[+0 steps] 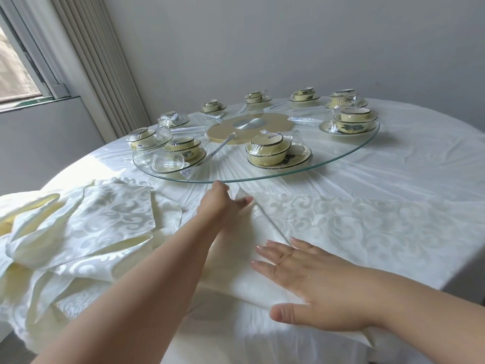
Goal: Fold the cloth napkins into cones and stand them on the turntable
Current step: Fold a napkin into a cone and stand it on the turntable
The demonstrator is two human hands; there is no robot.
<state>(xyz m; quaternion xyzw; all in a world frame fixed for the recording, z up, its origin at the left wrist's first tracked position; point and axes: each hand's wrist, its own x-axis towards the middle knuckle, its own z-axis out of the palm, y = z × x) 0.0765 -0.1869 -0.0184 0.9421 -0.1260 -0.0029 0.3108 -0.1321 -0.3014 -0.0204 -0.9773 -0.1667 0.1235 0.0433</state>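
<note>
A cream damask napkin (341, 222) lies spread on the table in front of me, one part folded over along a diagonal edge. My left hand (223, 203) reaches forward and pinches the folded corner near the rim of the glass turntable (341, 156). Flat on the folded part, fingers spread, rests my right hand (312, 282). A heap of more cream napkins (86, 227) lies to the left.
The turntable carries several plastic-wrapped bowl-and-plate sets (273, 151) and upturned glasses (168, 161). More sets (305, 95) stand around the far side of the white-clothed round table (420, 158). A window (15, 64) and blinds are at the left; the table edge drops off at the right.
</note>
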